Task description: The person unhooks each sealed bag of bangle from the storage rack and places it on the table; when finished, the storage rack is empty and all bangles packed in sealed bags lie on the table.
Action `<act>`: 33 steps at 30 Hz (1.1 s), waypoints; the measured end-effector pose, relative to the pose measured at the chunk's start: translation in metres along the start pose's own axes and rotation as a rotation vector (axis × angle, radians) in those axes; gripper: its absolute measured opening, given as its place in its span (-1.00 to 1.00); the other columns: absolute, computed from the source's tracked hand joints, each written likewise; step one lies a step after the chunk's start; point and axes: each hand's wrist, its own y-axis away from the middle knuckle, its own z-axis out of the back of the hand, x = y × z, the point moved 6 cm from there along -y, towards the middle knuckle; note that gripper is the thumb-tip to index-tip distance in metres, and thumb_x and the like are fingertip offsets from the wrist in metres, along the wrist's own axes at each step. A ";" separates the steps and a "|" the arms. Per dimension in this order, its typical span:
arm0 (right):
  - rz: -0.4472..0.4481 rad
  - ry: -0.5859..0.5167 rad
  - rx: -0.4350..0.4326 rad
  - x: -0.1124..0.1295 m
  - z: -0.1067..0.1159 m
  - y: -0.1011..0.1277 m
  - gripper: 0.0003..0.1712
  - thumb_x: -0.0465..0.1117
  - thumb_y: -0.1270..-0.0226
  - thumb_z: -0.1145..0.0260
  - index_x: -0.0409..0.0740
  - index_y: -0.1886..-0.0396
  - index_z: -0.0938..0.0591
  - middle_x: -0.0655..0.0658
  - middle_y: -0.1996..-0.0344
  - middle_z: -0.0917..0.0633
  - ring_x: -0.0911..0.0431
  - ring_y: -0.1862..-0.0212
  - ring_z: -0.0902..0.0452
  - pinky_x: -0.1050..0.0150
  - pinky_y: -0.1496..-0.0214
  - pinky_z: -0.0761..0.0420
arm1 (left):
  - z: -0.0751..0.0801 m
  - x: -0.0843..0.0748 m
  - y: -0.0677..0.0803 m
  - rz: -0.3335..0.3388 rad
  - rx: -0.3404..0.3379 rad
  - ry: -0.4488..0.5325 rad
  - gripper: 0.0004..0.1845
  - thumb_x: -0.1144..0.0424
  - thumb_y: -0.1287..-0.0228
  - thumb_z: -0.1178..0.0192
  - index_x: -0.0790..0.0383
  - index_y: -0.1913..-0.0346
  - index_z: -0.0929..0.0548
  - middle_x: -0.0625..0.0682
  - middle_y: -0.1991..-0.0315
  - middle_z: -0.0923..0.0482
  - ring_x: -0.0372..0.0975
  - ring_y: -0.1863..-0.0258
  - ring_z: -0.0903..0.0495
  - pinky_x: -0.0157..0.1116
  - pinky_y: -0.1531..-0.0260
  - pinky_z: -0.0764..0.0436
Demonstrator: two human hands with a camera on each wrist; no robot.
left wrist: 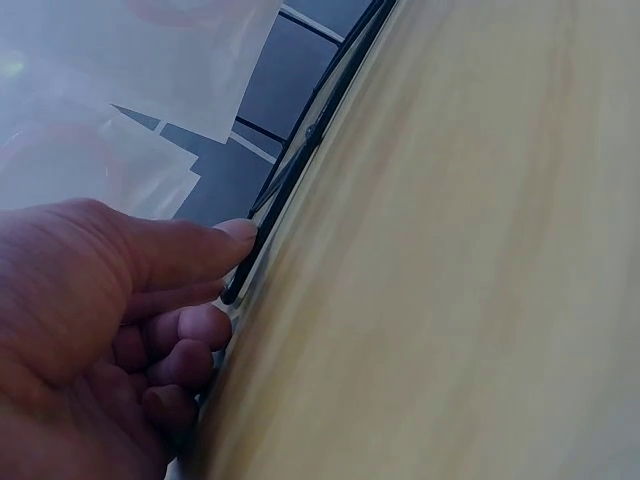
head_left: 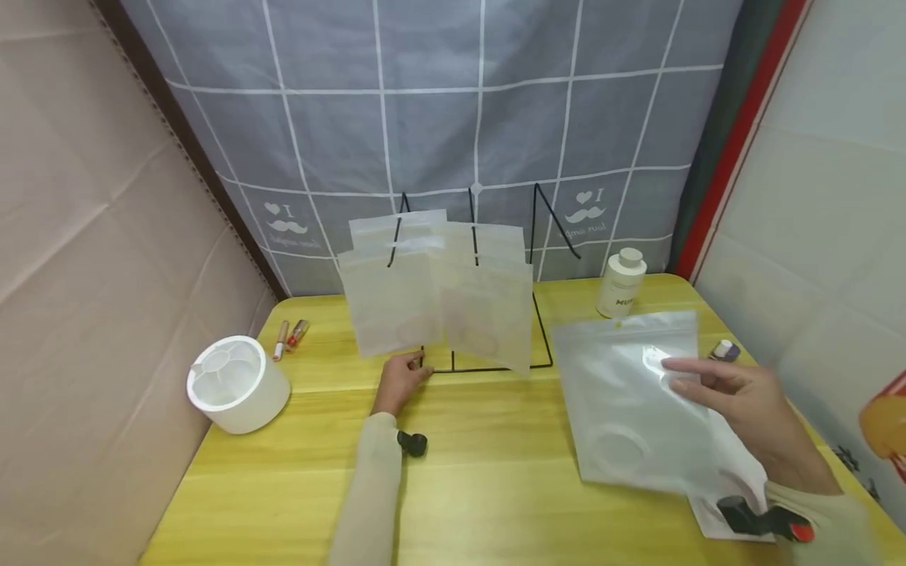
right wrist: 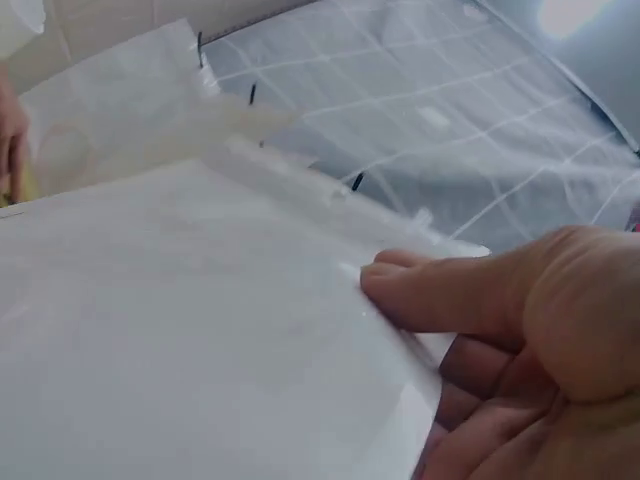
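My right hand (head_left: 736, 393) pinches a large clear zip bag (head_left: 630, 401), thumb on top and fingers under it, holding it tilted above the yellow table (head_left: 495, 472). The right wrist view shows the thumb (right wrist: 450, 295) pressed on the bag (right wrist: 200, 330). A black wire rack (head_left: 541, 330) stands at the table's back with several frosted bags (head_left: 439, 291) hung on it. My left hand (head_left: 402, 377) rests at the rack's front left corner. In the left wrist view its thumb (left wrist: 200, 250) touches the rack's base wire (left wrist: 300, 160) and the other fingers curl below.
A white round divided container (head_left: 237, 384) sits at the left. Two small tubes (head_left: 290, 336) lie behind it. A white bottle (head_left: 621, 283) stands at back right, a small vial (head_left: 723, 350) beside the bag. A grey checked curtain hangs behind; cardboard walls flank both sides.
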 end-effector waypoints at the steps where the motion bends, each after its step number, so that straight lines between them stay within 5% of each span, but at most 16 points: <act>1: -0.104 0.023 0.025 -0.015 0.001 0.002 -0.53 -0.15 -0.39 -0.40 -0.14 -0.25 -0.65 0.13 -0.04 -0.72 0.26 0.16 -0.64 0.29 0.19 -0.68 | 0.000 -0.001 0.001 -0.003 -0.004 0.001 -0.54 0.25 -0.30 -0.37 0.33 -0.23 -0.64 -0.04 0.56 -0.33 -0.27 0.63 -0.21 -0.32 0.57 -0.26; 3: -0.247 0.132 0.078 -0.044 0.000 0.004 -0.44 0.04 -0.36 -0.40 -0.05 -0.30 -0.63 -0.02 -0.17 -0.67 0.09 -0.02 -0.65 0.13 0.08 -0.68 | 0.000 -0.001 0.002 -0.001 -0.006 0.005 -0.54 0.25 -0.30 -0.37 0.34 -0.23 -0.65 -0.04 0.54 -0.34 -0.27 0.62 -0.22 -0.32 0.57 -0.27; 6: -0.304 0.317 0.136 -0.079 -0.004 0.000 -0.33 0.17 -0.32 -0.39 -0.08 -0.32 -0.61 -0.27 -0.31 -0.55 -0.15 -0.24 -0.51 -0.04 -0.09 -0.60 | 0.000 0.000 0.002 0.005 -0.008 0.006 -0.54 0.26 -0.30 -0.37 0.35 -0.22 -0.65 -0.03 0.52 -0.36 -0.28 0.61 -0.23 -0.32 0.55 -0.28; 10: -0.219 0.417 0.126 -0.103 -0.008 -0.004 -0.40 0.06 -0.33 -0.42 -0.20 -0.24 -0.65 -0.35 -0.26 -0.57 -0.18 -0.27 -0.48 0.12 -0.11 -0.57 | -0.001 0.000 0.002 -0.001 0.000 0.001 -0.54 0.26 -0.30 -0.37 0.37 -0.22 -0.64 -0.02 0.52 -0.37 -0.27 0.62 -0.24 -0.32 0.55 -0.28; 15: -0.159 0.486 0.116 -0.110 -0.012 -0.011 -0.49 -0.02 -0.33 -0.43 -0.22 -0.17 -0.69 -0.36 -0.20 -0.61 -0.18 -0.19 -0.53 0.26 0.02 -0.53 | -0.001 -0.002 0.002 -0.025 -0.006 -0.015 -0.54 0.27 -0.30 -0.36 0.38 -0.22 -0.64 -0.02 0.54 -0.39 -0.27 0.61 -0.25 -0.32 0.55 -0.29; 22: -0.186 0.621 0.088 -0.118 -0.016 -0.022 -0.52 -0.09 -0.28 -0.44 -0.21 -0.15 -0.70 -0.43 -0.16 -0.61 -0.19 -0.03 -0.53 -0.11 -0.02 -0.51 | 0.001 -0.004 0.002 -0.016 -0.012 -0.011 -0.54 0.26 -0.32 -0.35 0.36 -0.23 -0.63 -0.03 0.54 -0.37 -0.27 0.61 -0.25 -0.31 0.55 -0.29; 33: -0.175 0.593 0.036 -0.119 -0.019 -0.027 -0.51 -0.13 -0.32 -0.40 -0.25 -0.19 -0.66 -0.47 -0.22 -0.55 -0.34 -0.12 -0.48 -0.27 -0.11 -0.44 | 0.000 -0.003 0.004 -0.003 -0.008 0.012 -0.53 0.27 -0.31 -0.35 0.36 -0.24 -0.63 -0.06 0.59 -0.29 -0.28 0.65 -0.20 -0.33 0.59 -0.25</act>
